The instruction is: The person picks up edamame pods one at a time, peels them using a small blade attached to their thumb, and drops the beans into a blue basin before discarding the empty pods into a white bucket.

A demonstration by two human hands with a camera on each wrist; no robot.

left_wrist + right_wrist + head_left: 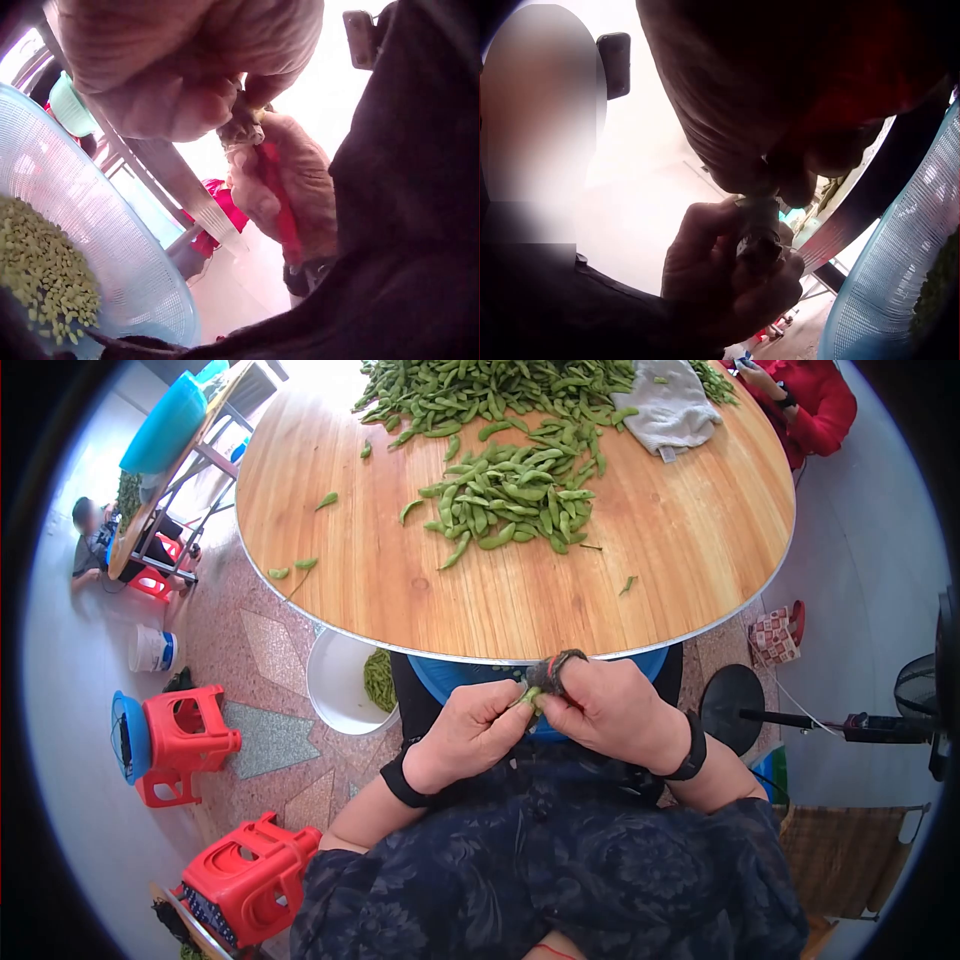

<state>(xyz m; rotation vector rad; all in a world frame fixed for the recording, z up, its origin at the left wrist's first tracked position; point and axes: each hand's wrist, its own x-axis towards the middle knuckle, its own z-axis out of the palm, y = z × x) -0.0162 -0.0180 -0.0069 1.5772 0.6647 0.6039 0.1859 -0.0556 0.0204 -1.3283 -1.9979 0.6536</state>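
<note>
Just off the round table's near edge, my left hand and right hand meet with fingertips close together. Both pinch a green soybean pod, mostly hidden by the fingers. A dark wrap with a reddish band covers a finger of the right hand. Below the hands, a blue mesh basket holds many shelled green beans. On the table ahead lie a small pile of soybean pods and a much larger heap behind it.
A grey cloth lies beside the large heap. On the floor at left are a white basin with green stuff in it and red stools. A black fan stand is at right. A person in red sits across the table.
</note>
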